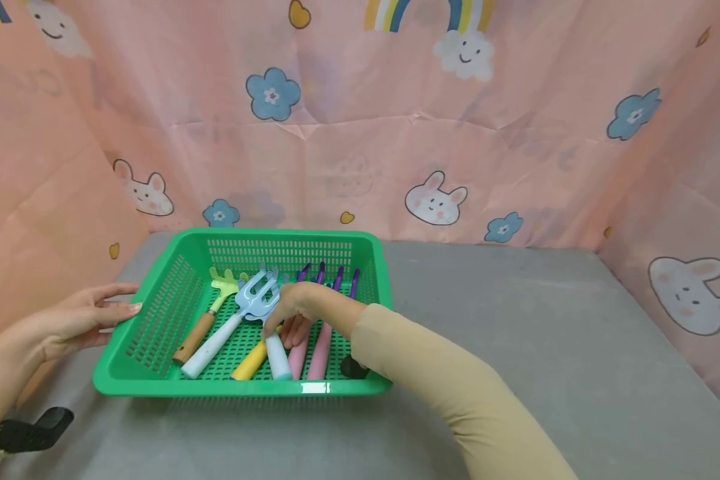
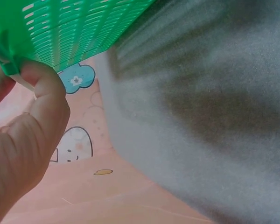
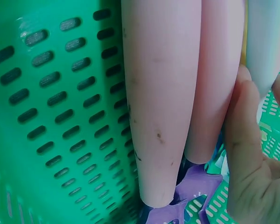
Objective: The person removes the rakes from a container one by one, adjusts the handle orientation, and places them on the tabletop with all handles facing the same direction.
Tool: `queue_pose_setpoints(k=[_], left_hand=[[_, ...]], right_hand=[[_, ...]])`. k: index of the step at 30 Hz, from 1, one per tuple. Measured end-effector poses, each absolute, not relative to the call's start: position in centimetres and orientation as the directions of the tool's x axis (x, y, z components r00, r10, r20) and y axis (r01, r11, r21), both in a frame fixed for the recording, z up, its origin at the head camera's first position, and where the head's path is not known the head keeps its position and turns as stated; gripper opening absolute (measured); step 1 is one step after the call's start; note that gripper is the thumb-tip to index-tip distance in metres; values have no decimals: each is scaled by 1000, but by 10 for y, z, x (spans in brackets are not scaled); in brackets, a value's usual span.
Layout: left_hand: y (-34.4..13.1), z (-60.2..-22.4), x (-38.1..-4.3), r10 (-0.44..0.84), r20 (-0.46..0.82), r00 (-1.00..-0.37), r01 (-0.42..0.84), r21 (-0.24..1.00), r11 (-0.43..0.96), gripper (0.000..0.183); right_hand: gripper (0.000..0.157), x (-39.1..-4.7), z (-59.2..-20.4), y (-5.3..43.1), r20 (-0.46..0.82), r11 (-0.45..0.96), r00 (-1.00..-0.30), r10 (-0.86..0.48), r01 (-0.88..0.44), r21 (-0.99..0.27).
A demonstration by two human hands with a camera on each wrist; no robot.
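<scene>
Near the front rim of the green basket (image 1: 246, 388), a pale blue handle (image 1: 279, 361) lies between a yellow handle (image 1: 251, 364) on the left and two pink handles (image 1: 321, 357) on the right, and the right hand (image 1: 300, 317) pinches it, thumb and fingers close together. Farther back, the left hand (image 1: 87, 319) pinches the basket's left rim, so the step looks like getting one tool while holding the basket steady. Next seems to need a gentle lift, clear of the blue fork (image 1: 257, 300) on the far left.

Pink drapes (image 1: 372, 147) round a tabletop (image 1: 528, 313) suggest a booth.
</scene>
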State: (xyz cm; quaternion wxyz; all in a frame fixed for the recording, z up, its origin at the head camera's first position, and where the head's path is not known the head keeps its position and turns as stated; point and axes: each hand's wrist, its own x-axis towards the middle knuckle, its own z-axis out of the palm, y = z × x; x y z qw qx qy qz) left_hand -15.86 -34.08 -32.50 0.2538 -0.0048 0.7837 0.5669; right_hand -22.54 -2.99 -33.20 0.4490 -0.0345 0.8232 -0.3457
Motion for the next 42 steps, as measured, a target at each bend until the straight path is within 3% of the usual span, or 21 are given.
queue_pose_setpoints(k=[6,14,22,42], left_hand=[[-338,-324,-160,285,-391,-875,-288,894,343,68],[-336,-324,-159,305,-380,-873,-274,900,338,68],[-337,-323,-159,307,-375,-875,-269,902,337,68],[-339,-321,-160,286,-389,-875,-282,893,351,72]], right_hand=[[54,-225,-331,-29,-716,741,-594,-366,280,-610],[25,-229,-331,-22,-703,680,-606,-373,337,-651],[29,-234,-326,-13,-710,584,-600,-369,445,-679],[33,-243,-300,-6,-586,538,-690,-424,328,-776]])
